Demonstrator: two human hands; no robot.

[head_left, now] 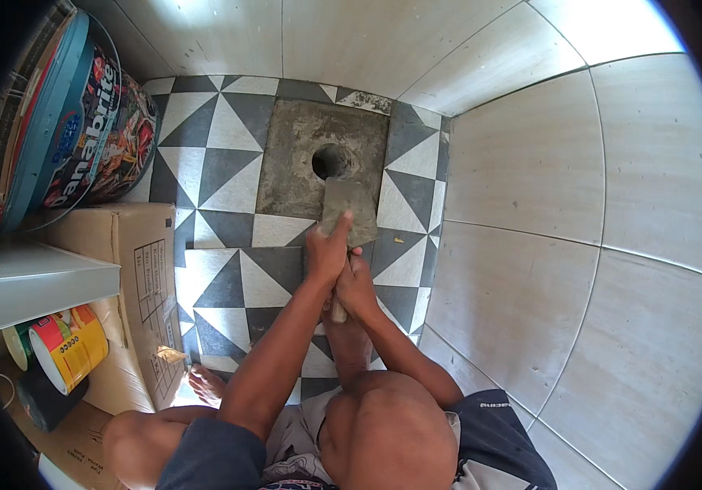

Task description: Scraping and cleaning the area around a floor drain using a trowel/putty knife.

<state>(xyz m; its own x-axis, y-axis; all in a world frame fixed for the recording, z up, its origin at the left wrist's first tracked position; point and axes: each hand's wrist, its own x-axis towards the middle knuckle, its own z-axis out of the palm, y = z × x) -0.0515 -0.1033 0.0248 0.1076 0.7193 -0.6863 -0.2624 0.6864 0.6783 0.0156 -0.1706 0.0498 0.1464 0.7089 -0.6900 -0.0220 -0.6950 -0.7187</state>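
Bent knee (pixel 400 416); flat grey rectangular trowel (pixel 351 198), apparently mortar-smeared.

The floor (pixel 204 273) is tiled in dark grey and white triangles. Toward its far end, a squarish patch (pixel 292 155) of rough grey cement interrupts the pattern, with a round, dark hole (pixel 331 162) in it. At left, apart from the patch, stands a bucket (pixel 126 135), and nearer, a brown box (pixel 151 269). A small yellowish scrap (pixel 398 240) lies right of the patch's near corner. The bare left foot (pixel 207 384) rests beside the box
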